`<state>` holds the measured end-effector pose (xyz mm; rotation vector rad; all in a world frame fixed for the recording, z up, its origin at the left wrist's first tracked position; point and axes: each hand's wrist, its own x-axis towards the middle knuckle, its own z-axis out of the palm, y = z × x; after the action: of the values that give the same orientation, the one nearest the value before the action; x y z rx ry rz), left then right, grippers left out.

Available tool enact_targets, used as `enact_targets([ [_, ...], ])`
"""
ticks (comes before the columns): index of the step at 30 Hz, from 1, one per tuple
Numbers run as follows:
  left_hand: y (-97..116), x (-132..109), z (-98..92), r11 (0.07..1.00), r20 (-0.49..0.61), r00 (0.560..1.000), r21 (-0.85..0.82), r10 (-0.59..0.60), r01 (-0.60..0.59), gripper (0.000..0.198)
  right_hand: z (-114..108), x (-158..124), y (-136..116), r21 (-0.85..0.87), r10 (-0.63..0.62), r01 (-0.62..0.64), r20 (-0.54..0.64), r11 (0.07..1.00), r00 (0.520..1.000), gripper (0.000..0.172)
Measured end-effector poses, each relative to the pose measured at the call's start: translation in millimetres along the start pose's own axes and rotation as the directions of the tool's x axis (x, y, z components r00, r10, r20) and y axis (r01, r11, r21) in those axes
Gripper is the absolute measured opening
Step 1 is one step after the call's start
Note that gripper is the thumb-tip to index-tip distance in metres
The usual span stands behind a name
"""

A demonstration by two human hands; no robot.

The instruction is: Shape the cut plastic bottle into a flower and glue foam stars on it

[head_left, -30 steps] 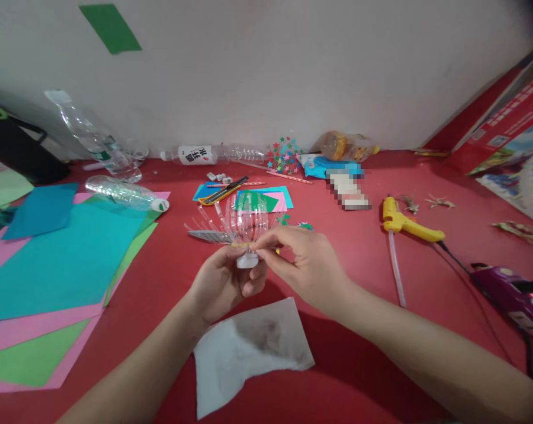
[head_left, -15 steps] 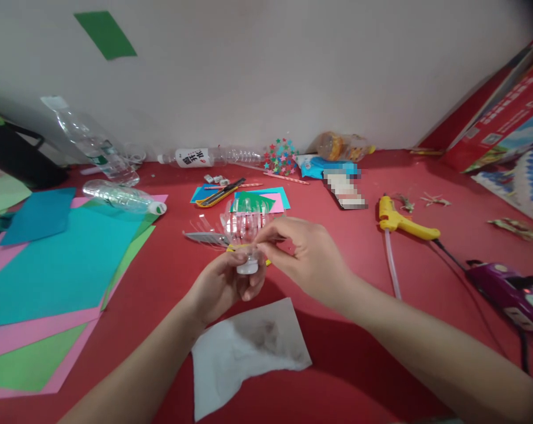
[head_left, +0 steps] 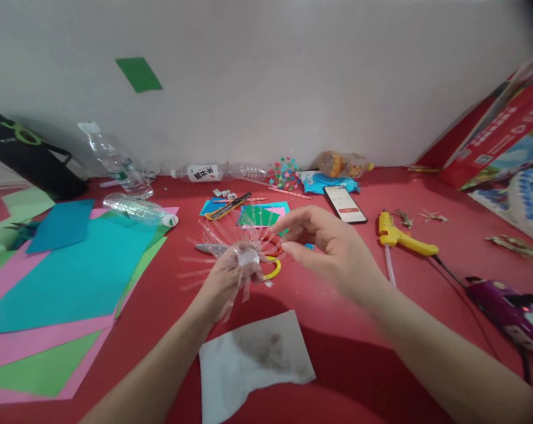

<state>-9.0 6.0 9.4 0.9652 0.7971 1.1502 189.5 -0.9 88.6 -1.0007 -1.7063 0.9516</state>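
My left hand (head_left: 231,274) is closed around the neck of a cut plastic bottle top (head_left: 248,257), whose white cap faces me. Many thin clear strips fan out from it on all sides. To its right hovers my right hand (head_left: 321,244), thumb and fingers apart, with nothing seen between them; its fingertips are near the strips. Beneath the bottle top lie scissors (head_left: 272,269) with red and yellow handles, partly hidden by the left hand. A white tissue (head_left: 257,365) with a grey smudge lies on the table nearer me.
Coloured paper sheets (head_left: 72,277) cover the left side, with a clear bottle (head_left: 136,209) on them. A box cutter (head_left: 228,207) and small papers lie ahead. Rightward are a phone (head_left: 344,205), a yellow glue gun (head_left: 403,234) with a cord and a purple power strip (head_left: 509,303).
The bottle top has turned so its cap faces me, and its strips now spread outward. My right hand has come away from it with fingers opened. The camera view has shifted slightly.
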Motion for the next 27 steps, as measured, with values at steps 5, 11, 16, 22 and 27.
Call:
enact_targets([
  [5,2.9,2.1,-2.9,0.973,-0.155,0.972,0.177,0.178,-0.15,0.034,-5.3,7.8,8.3,0.08,0.077,-0.069,-0.101,0.994,0.992,0.014],
  [11,4.7,2.6,-3.3,0.952,-0.211,0.947,0.24,0.24,-0.188,0.032,-2.2,14.0,27.6,0.112,0.159,-0.146,-0.116,0.983,0.98,0.019],
  [16,-0.4,5.6,-7.8,0.947,-0.19,0.956,0.273,0.226,-0.169,0.033,-2.8,14.2,25.4,0.137,0.18,-0.169,-0.07,0.976,0.981,0.024],
  [22,-4.0,8.0,-11.4,0.944,-0.23,0.942,0.281,0.244,-0.176,0.036,-2.0,16.3,26.3,0.111,0.211,-0.202,-0.077,0.973,0.974,0.024],
  [27,-7.0,11.5,-13.8,0.934,-0.234,0.938,0.309,0.256,-0.178,0.037,-4.0,20.1,31.1,0.121,0.232,-0.223,-0.069,0.967,0.97,0.026],
])
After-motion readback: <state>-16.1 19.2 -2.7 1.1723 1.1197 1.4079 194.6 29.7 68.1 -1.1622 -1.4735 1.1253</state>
